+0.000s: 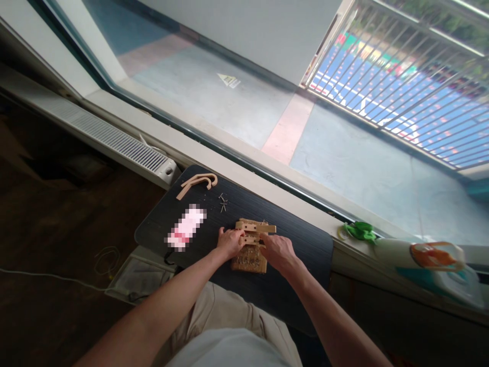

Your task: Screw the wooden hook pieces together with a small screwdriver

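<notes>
On the dark table lies a brownish, rough-textured block [248, 262] with a speckled front part. Two pale wooden strips with dark holes rest across its far part: an upper wooden strip [250, 227] and a lower wooden strip [250, 240]. My left hand [230, 243] is closed on the left end of the lower strip, fingers at its edge. My right hand [278, 250] has its fingers curled together at that strip's right end; what they pinch is hidden. Past the upper strip's right side a plain wooden piece [267, 229] sticks out.
Hook-shaped wooden pieces [198, 182] lie at the table's far left, near several loose screws [223, 203]. A pixelated pink-white object [187, 227] is left of my hands. The window sill [267, 188] borders the table; a green object [361, 231] and a jug [439, 278] stand right.
</notes>
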Demonstrator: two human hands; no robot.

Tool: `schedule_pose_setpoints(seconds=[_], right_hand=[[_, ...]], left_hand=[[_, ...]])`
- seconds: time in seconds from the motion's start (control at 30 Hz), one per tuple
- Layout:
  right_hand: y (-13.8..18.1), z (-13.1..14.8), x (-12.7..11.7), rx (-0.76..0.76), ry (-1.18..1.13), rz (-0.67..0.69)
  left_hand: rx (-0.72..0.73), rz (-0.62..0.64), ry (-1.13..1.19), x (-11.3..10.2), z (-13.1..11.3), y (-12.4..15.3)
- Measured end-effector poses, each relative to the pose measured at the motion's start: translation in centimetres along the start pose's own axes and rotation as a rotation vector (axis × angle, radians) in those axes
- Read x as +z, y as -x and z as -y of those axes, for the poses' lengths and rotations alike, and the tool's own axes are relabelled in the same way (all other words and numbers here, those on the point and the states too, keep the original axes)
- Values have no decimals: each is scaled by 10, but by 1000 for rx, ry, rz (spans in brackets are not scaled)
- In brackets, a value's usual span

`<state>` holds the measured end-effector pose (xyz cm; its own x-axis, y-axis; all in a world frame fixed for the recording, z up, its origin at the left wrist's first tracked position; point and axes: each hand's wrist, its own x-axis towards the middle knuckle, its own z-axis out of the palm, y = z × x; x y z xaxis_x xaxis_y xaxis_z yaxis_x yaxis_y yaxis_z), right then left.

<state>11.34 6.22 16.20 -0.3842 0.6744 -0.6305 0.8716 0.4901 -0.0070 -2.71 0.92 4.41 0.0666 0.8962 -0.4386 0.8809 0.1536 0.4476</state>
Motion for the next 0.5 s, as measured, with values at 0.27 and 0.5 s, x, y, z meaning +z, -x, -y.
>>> schedule_pose_setpoints(seconds=[0.27,0.5], right_hand=[[-4,-2,7,-39,5,3],[-5,1,8,-4,7,-12]], left_hand=[[1,-10,9,1,1,1],[-1,-6,16,2,1,0]])
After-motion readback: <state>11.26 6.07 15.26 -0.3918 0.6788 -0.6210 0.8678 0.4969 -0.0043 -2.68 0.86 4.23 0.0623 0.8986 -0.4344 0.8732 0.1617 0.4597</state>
